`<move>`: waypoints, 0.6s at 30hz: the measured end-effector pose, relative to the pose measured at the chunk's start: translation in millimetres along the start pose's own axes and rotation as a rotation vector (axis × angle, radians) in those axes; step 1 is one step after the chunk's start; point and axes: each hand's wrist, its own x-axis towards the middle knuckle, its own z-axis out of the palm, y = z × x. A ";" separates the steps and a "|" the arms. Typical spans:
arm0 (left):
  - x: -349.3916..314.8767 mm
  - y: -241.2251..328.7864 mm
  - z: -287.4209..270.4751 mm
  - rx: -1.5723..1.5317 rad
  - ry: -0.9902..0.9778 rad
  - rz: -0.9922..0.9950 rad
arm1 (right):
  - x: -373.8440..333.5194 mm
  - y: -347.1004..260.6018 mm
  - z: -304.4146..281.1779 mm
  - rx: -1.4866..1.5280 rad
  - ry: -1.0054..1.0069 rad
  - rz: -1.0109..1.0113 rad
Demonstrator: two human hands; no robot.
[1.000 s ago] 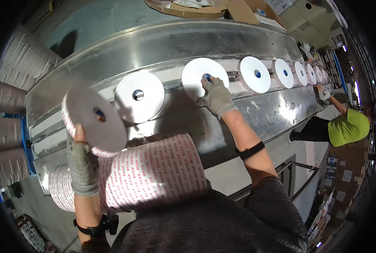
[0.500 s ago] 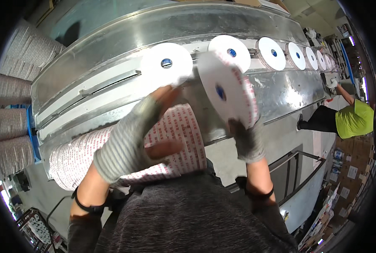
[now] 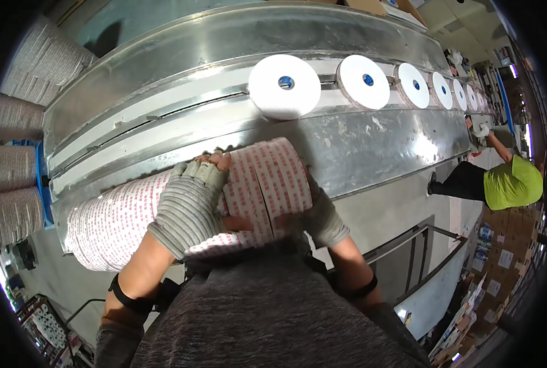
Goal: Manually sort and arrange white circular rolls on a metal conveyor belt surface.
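Observation:
A long row of flat rolls of white tape with red print point(image 3: 120, 214) lies on its side between me and the metal conveyor table. My left hand point(image 3: 190, 205), in a grey striped fingerless glove, is closed over this row, fingers across the top and thumb on the near side. My right hand point(image 3: 325, 218), gloved too, is against the right end of the row; its fingers are lost in shadow. A dark gap parts the end rolls point(image 3: 282, 178) from the others. On the conveyor, the nearest white roll point(image 3: 284, 95) lies flat, a blue piece in its core.
Several more rolls point(image 3: 363, 95) run rightward along the conveyor table point(image 3: 371, 138). Stacked rolls point(image 3: 12, 165) stand at the far left beside a blue frame. A co-worker in a lime shirt point(image 3: 514, 184) is at the right. A metal-framed cart point(image 3: 430, 270) and cartons point(image 3: 509, 239) are nearby.
The conveyor rolls have shifted right. My right hand has come down to the row's end, and the roll it held no longer shows apart. My left hand has settled onto the row.

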 end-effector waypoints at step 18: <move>56.5 36.9 -66.1 -0.477 0.374 0.243 | 68.5 -48.1 -6.1 -0.817 0.351 -0.590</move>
